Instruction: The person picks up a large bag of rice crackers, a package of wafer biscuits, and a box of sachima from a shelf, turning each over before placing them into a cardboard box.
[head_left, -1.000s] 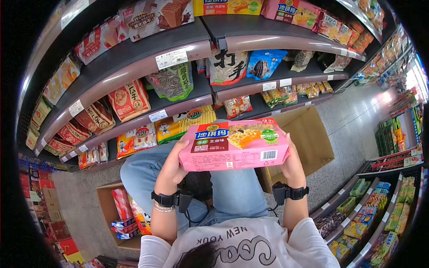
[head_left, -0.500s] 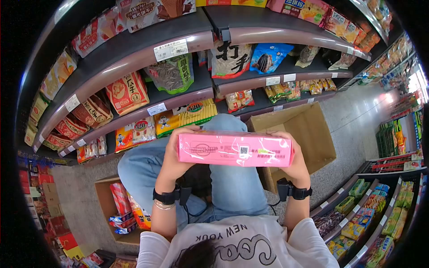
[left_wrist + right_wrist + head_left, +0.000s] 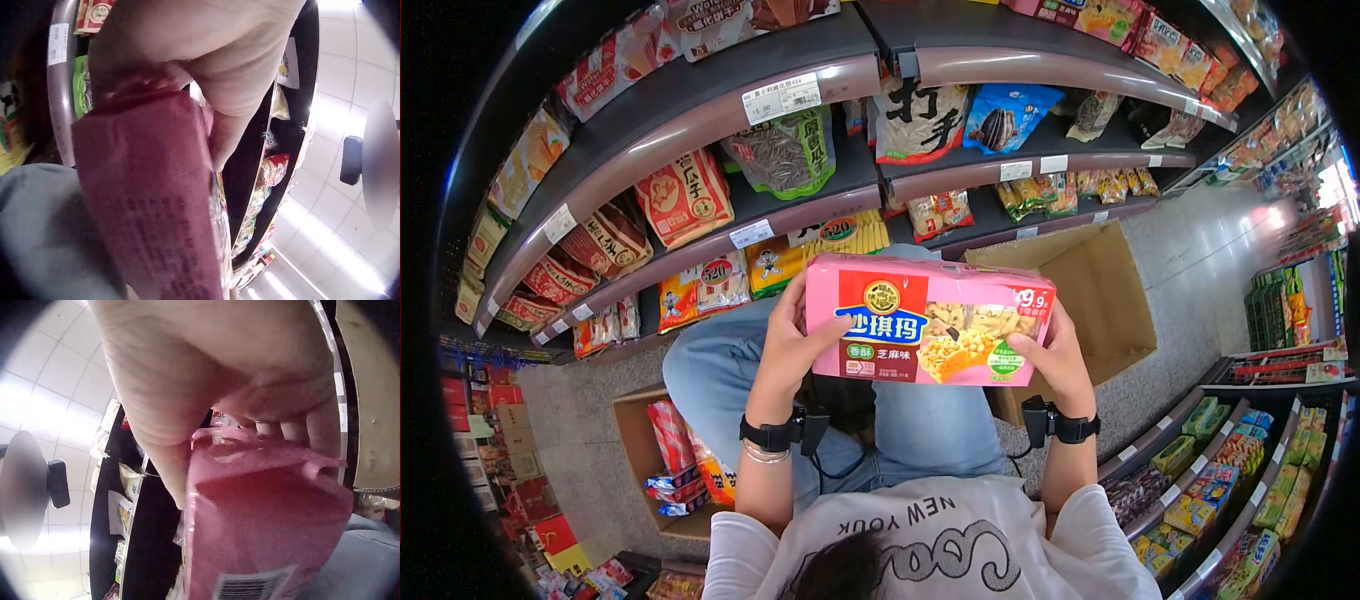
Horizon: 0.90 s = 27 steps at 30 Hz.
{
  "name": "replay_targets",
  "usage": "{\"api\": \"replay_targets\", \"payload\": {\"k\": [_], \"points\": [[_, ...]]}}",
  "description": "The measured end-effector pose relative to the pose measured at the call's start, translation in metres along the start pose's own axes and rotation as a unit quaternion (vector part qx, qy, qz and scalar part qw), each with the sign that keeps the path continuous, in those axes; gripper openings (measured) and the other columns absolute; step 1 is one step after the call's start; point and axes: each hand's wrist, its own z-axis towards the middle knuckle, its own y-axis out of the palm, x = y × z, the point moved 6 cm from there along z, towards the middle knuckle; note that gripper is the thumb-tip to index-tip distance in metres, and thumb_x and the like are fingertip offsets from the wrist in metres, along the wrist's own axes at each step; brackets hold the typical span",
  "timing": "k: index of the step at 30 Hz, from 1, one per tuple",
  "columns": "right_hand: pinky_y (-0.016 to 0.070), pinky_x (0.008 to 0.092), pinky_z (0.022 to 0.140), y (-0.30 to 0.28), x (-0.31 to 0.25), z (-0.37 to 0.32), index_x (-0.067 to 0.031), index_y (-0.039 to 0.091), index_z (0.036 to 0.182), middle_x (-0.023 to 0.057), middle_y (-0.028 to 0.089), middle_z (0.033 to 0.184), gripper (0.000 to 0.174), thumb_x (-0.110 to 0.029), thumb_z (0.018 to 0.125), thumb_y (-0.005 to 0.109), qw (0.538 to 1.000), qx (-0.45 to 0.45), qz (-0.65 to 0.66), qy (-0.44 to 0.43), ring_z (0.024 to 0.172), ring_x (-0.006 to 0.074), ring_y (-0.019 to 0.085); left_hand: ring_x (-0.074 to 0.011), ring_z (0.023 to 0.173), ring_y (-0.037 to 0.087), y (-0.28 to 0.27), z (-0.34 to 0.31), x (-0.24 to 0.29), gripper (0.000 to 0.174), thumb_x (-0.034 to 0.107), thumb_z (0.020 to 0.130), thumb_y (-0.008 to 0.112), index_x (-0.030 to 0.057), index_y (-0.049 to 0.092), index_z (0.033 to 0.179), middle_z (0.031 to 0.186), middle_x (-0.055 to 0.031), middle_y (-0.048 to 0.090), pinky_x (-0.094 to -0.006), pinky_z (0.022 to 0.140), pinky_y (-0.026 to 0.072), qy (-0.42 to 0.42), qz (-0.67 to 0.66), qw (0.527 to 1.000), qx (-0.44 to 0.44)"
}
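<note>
Both hands hold a pink packaged snack box over the lap, its printed front turned up to the head camera. My left hand grips the left end, thumb on the front face and fingers behind. At the other end my right hand grips likewise, thumb across the lower right of the front. In the left wrist view the palm and thumb wrap the end of the pink box. The right wrist view shows several fingers behind the box, with a barcode on its near side.
Shelves with bagged seeds and wafer boxes curve across the front. An open cardboard box stands right of the knees. Another cardboard box with red and orange packs sits at the left. A low shelf of snacks is at the right.
The pink box was tilted so its plain printed side with a small code faced up, then turned back so its front faces the head camera. Both hands kept hold of its ends.
</note>
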Motion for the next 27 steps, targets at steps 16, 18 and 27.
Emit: {"api": "replay_targets", "payload": {"k": [16, 18, 27], "points": [[0.0454, 0.0305, 0.094, -0.051, -0.026, 0.013, 0.0002, 0.037, 0.132, 0.0099, 0.055, 0.12, 0.069, -0.001, 0.075, 0.074, 0.997, 0.067, -0.031, -0.032, 0.108, 0.0156, 0.055, -0.0177, 0.116, 0.051, 0.066, 0.042, 0.018, 0.082, 0.005, 0.066, 0.081, 0.0007, 0.038, 0.136, 0.126, -0.0105, 0.053, -0.0314, 0.101, 0.0393, 0.063, 0.034, 0.994, -0.087], [0.0453, 0.031, 0.094, -0.075, -0.025, 0.013, 0.0005, 0.036, 0.133, 0.01, 0.054, 0.121, 0.072, -0.001, 0.073, 0.076, 0.992, 0.073, -0.092, -0.038, 0.109, 0.0161, 0.055, -0.0166, 0.116, 0.051, 0.092, 0.054, 0.019, 0.084, 0.005, 0.06, 0.084, 0.0003, 0.043, 0.133, 0.126, -0.009, 0.053, -0.0308, 0.101, 0.0386, 0.055, 0.027, 0.989, -0.138], [0.0445, 0.0361, 0.093, -0.128, -0.031, 0.003, -0.0045, 0.045, 0.13, 0.0137, 0.056, 0.121, 0.082, -0.002, 0.056, 0.081, 0.878, 0.116, -0.449, -0.122, 0.112, 0.028, 0.053, -0.0159, 0.11, 0.052, 0.204, 0.091, 0.002, 0.064, 0.0, 0.059, 0.082, 0.0006, 0.055, 0.117, 0.113, -0.0052, 0.054, -0.0296, 0.097, 0.0393, 0.219, 0.197, 0.901, -0.318]]}}
